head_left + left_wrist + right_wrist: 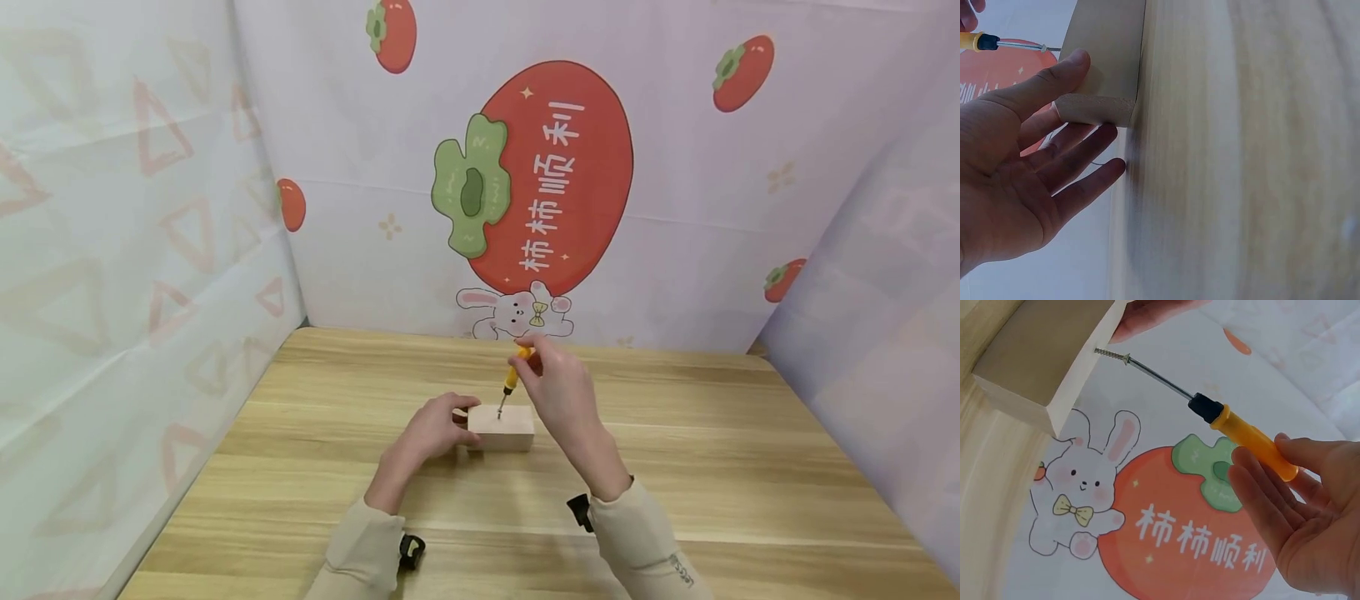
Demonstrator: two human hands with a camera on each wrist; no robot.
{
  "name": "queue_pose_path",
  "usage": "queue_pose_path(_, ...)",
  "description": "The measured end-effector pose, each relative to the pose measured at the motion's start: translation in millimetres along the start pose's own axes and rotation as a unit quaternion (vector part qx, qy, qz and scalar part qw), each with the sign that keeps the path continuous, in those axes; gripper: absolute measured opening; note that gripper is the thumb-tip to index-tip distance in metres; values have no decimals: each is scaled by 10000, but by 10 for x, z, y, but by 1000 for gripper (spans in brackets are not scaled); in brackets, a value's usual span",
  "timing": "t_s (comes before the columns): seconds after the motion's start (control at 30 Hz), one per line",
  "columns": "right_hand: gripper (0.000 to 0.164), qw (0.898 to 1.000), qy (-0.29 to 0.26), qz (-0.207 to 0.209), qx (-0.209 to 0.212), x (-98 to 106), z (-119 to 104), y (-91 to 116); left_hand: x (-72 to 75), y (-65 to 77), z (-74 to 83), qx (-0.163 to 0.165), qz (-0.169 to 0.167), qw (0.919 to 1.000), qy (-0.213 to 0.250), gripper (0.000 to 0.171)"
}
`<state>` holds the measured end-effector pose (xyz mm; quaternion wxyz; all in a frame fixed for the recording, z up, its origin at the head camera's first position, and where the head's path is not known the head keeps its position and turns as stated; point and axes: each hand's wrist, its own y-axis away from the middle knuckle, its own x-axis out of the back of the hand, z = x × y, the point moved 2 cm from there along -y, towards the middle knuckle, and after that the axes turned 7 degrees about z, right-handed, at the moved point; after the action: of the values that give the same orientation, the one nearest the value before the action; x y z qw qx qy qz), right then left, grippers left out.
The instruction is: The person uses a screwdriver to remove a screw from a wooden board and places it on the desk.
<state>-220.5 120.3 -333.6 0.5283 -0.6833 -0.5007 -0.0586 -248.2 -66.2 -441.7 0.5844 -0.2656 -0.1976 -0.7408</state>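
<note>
One screw [1112, 356], left hand [435, 427] gripping block [504, 442], right hand [564, 390] — screwdriver [1247, 441]

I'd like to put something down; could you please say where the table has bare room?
Bare table lies between the right hand and right backdrop, and between left hand and left backdrop. Crowded: around the block and screwdriver.

Sheet-walled booth [682, 183], wooden table [750, 458]

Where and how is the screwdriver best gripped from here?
Likely by the yellow handle, coming from the right and above. The screwdriver leans with its handle end up and to the right, and its thin shaft runs down to the screw standing in the wooden block. The right hand pinches the handle there.
</note>
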Motion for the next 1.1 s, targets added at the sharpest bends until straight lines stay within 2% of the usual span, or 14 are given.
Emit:
queue_pose_path(0.37, 16, 9992, -339, 75, -219, -18, -16, -27, 11, -11, -18, 24, -4, 10000, -1, 65)
queue_pose_path(0.5, 16, 9991, -384, 80, -135, -16, -58, -21, 10, -14, -12, 3, -12, 10000, -4, 65)
queue_pose_path(0.63, 20, 9980, -622, -96, -75, -10, -75, -15, 9, -13, -12, -26, -6, 10000, 16, 64)
queue_pose_path(0.87, 29, 9919, -1139, -399, -389, -12, -8, -22, 13, -6, -11, -73, -2, 10000, 46, 65)
queue_pose_path(0.97, 26, 9909, -1189, -407, -487, -27, 8, -16, 8, -9, -20, -46, 5, 10000, 22, 65)
queue_pose_path(1.1, 25, 9931, -1073, -285, -375, -56, 3, -10, 12, -11, -23, -51, -20, 10000, 37, 64)
